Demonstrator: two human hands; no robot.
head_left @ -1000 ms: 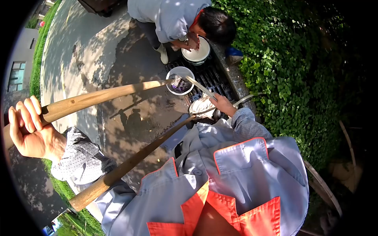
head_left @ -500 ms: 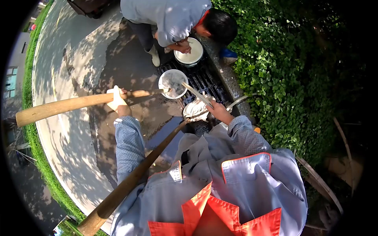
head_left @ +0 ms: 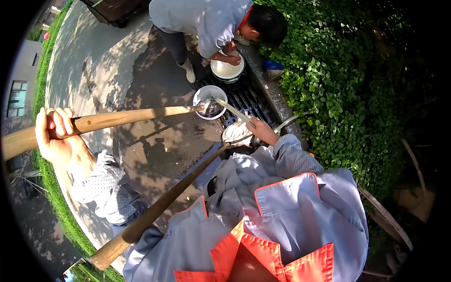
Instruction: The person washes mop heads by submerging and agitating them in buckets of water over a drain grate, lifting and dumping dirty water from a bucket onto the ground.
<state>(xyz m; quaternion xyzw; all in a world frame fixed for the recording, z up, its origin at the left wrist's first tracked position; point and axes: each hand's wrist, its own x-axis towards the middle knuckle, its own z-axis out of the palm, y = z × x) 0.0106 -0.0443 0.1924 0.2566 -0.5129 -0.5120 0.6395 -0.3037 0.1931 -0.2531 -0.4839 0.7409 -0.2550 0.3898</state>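
My left hand (head_left: 63,136) is closed round a long wooden pole (head_left: 134,116), well up toward its thick end. The pole's lower end goes into a white bucket (head_left: 196,96) standing by the drain grate; what is fixed to that end is unclear among dark, wet contents. My right hand (head_left: 264,131) grips a pale hose (head_left: 233,111), whose mouth lies over the bucket's rim. Below the hose a mop head of white strings (head_left: 237,133) rests on the grate. A second wooden pole (head_left: 162,205) slants from it across my left side.
A co-worker (head_left: 197,21) bends over a larger white bucket (head_left: 228,70), hands at its top. Under it runs a black drain grate (head_left: 256,96) along a stone kerb (head_left: 277,96). Dense green hedge (head_left: 333,89) borders the right. Wet pavement (head_left: 159,145) lies left of the buckets.
My left hand has moved up the pole, leftward and closer to me. My right hand keeps its hold on the hose. The co-worker's hands have shifted a little over the larger bucket.
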